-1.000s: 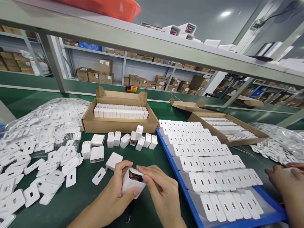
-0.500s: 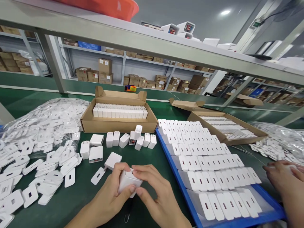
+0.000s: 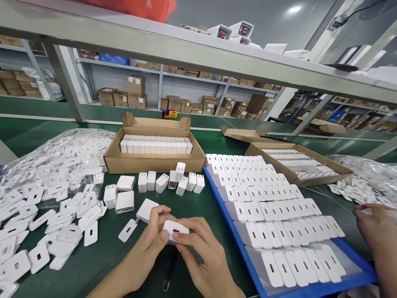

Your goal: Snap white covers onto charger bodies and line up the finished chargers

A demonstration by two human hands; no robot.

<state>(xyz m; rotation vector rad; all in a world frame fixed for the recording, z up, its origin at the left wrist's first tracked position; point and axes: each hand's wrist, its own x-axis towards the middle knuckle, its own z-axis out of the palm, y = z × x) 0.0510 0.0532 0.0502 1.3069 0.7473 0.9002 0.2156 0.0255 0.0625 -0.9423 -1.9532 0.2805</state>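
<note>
A white charger (image 3: 174,227) is held between my two hands, its end face with a dark port slot turned up toward me. My left hand (image 3: 144,248) grips its left side between thumb and fingers. My right hand (image 3: 203,252) pinches its right side, fingertips close to the slot. Just left of them, another white charger body (image 3: 147,210) lies beside a loose white cover plate (image 3: 127,230). A blue tray (image 3: 231,231) to the right holds rows of white chargers (image 3: 274,271) with port slots showing. Beneath my hands lies a thin dark tool with a metal loop (image 3: 166,283).
Loose cover plates (image 3: 65,240) spill from a clear bag (image 3: 71,145) at left. A cardboard box (image 3: 149,164) of chargers stands behind several loose ones (image 3: 161,183). Another open box (image 3: 313,180) sits back right. A co-worker's hand (image 3: 375,227) is at the right edge. A shelf beam (image 3: 186,54) crosses above.
The charger in my hands has been tilted, so its slotted end now faces up toward me. The co-worker's hand has shifted slightly right and up.
</note>
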